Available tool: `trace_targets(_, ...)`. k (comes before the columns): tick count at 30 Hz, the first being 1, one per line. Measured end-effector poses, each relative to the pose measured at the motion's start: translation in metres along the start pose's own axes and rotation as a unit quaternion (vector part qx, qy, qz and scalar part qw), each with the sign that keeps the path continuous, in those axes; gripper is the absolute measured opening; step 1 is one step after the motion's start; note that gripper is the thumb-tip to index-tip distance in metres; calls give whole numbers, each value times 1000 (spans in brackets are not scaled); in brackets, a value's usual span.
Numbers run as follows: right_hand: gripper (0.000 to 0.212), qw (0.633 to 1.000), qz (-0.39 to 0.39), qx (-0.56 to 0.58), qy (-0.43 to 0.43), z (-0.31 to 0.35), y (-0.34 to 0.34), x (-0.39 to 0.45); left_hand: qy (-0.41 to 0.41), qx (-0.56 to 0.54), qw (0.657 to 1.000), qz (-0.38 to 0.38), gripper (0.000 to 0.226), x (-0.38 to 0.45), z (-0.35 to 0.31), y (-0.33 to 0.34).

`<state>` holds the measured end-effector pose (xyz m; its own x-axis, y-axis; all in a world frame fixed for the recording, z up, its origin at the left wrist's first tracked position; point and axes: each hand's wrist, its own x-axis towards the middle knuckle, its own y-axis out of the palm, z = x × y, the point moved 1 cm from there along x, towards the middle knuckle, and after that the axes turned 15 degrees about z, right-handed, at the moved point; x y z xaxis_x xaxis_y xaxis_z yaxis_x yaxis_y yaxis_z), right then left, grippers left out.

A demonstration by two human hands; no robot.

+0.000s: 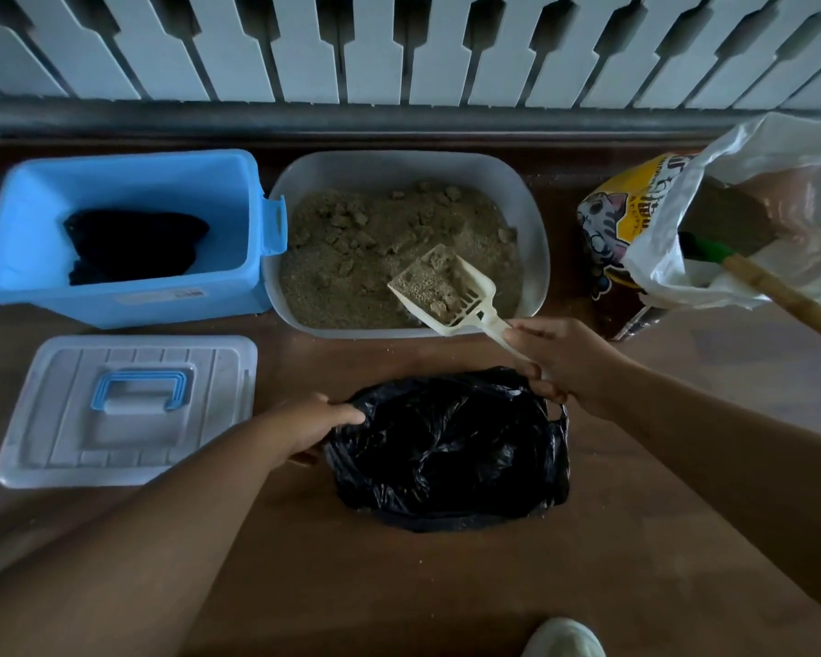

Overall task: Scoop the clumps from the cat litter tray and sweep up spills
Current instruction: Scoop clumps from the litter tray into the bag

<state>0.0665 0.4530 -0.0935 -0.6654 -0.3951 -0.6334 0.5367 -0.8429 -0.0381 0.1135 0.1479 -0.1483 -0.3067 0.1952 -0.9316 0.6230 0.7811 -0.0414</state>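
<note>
A grey litter tray [534,215] stands on the wooden floor, filled with sandy litter and several clumps [351,225]. My right hand [565,362] grips the handle of a cream slotted scoop [442,289]. The scoop is lifted over the tray's near right corner and carries litter and a few clumps. Below it lies a black plastic bag [446,448]. My left hand [309,429] holds the bag's left edge and keeps its mouth open.
A blue bin [129,296] with a dark cloth inside stands left of the tray, its white lid [124,410] on the floor in front. At right are a yellow litter bag [612,215], a clear plastic bag [740,201] and a wooden-handled brush [778,291]. A radiator lines the back.
</note>
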Motion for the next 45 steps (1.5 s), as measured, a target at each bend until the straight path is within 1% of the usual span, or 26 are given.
trace_targets(2,23,1000,14,-8,-16,4,4,-6,-26,1,999,30,106,-7,2,0)
trace_targets(3,23,999,19,-11,-24,6,6,-9,-45,17,998,46,108,-11,3,1)
trace_targets(5,23,999,24,-17,-37,10,9,-14,-68,25,996,49,98,-14,3,5)
trace_targets(7,20,999,24,-12,-40,11,12,-18,-58,-12,998,27,80,-14,2,8)
trace_targets(9,19,999,29,-9,-38,9,13,-21,-43,-53,998,9,68,-14,-1,7)
trace_targets(12,23,998,53,-33,-14,4,15,-25,-39,-80,996,-4,64,-15,-4,5)
trace_targets(15,26,994,87,-62,7,-1,17,-29,-35,-91,995,-19,67,-14,-4,2)
trace_targets(17,25,991,106,-85,8,-2,17,-31,-31,-91,995,-25,67,-12,-2,0)
trace_targets(21,20,985,135,-109,23,-4,20,-34,-29,-99,994,-46,58,-10,1,-1)
trace_targets(23,21,982,146,-117,28,-5,20,-35,-20,-112,992,-46,51,-8,3,-2)
trace_targets(27,23,975,179,-116,57,-7,17,-36,-6,-118,993,-28,23,-2,4,-6)
trace_targets(28,24,972,185,-128,66,-7,16,-36,-4,-115,993,-29,20,-1,4,-7)
trace_targets(30,24,961,193,-177,89,-6,14,-35,2,-103,994,-27,21,-2,4,-8)
trace_targets(33,22,935,202,-271,108,-3,15,-34,15,-87,996,-20,20,-6,1,-7)
trace_targets(35,21,906,185,-367,99,1,21,-31,19,-88,996,-21,25,-8,1,-7)
trace_targets(36,20,879,166,-438,85,4,25,-30,18,-89,996,-22,27,-8,1,-8)
trace_targets(37,21,844,146,-512,69,7,30,-29,17,-90,996,-23,29,-9,1,-8)
trace_targets(38,23,809,129,-571,53,12,35,-29,17,-91,995,-24,30,-9,1,-7)
trace_targets(39,25,784,117,-609,38,16,39,-30,17,-92,995,-26,30,-9,1,-7)
trace_targets(42,24,727,108,-678,-2,28,50,-34,18,-90,995,-25,27,-7,0,-7)
trace_targets(45,22,681,96,-725,-30,32,59,-33,22,-88,996,-24,26,-4,0,-7)
